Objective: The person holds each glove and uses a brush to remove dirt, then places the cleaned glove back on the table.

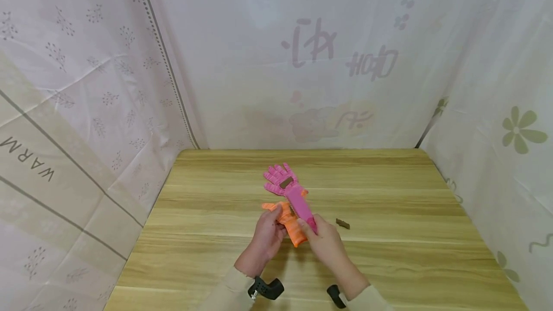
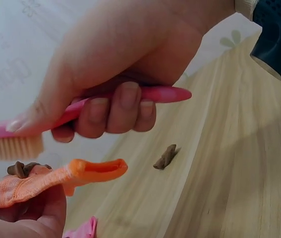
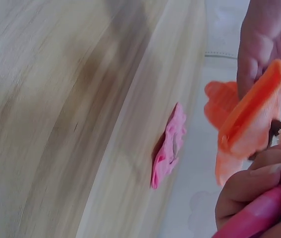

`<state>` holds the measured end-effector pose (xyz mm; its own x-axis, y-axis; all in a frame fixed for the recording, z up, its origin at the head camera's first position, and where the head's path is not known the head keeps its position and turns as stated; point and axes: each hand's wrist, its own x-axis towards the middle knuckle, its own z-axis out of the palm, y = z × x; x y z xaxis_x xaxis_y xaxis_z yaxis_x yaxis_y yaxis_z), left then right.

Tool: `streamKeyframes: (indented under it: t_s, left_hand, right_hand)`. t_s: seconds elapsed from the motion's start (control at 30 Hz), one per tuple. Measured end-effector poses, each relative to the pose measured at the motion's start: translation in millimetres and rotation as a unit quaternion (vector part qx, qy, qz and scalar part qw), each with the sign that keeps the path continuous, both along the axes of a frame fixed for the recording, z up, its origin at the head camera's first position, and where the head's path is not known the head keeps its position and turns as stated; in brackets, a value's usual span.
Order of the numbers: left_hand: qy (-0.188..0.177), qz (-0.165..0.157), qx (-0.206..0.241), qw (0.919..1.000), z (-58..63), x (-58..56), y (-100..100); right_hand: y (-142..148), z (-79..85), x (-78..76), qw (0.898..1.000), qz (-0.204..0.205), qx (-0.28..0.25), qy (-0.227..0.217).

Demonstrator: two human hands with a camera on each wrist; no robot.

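My left hand [image 1: 266, 238] holds an orange knit glove [image 1: 295, 232] above the table, its cuff opening toward me. A brown lump [image 2: 25, 169] sits on the glove's upper side. My right hand [image 1: 327, 243] grips a pink brush [image 1: 301, 204] by its handle, the thumb along its back. In the left wrist view, the brush's pale bristles [image 2: 12, 147] face down just over the lump; whether they touch it is unclear. Beyond the hands a pink glove [image 1: 276, 177] lies on the table, with a brown piece [image 1: 286, 182] on it.
Another small brown piece [image 1: 343, 223] lies on the wood-grain table [image 1: 207, 234], right of my right hand. Printed pale curtains [image 1: 242, 61] hang behind the table and along both sides. Each wrist wears a black mount [image 1: 267, 289].
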<state>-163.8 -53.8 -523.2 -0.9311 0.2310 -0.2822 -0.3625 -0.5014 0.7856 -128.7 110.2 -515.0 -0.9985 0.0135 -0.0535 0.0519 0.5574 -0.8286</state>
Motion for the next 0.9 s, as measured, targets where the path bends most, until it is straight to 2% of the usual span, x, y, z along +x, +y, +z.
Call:
streamKeyframes:
  t_s: [0.23, 0.57, 0.9]
  left_hand:
    - [0.023, -0.016, -0.03, 0.9992, -1.5, -0.1, 4.2]
    - [0.019, -0.016, -0.067, 0.9974, -3.9, 0.9, 3.2]
    - [0.031, -0.017, -0.05, 0.9981, -2.8, -0.1, 3.1]
  right_hand:
    - [-7.0, -1.2, 2.0, 1.0, 0.01, 0.012, 0.004]
    - [-0.8, -2.1, 1.0, 0.996, 0.01, 0.085, 0.017]
    - [4.6, 0.5, -0.5, 0.994, 0.012, 0.107, 0.004]
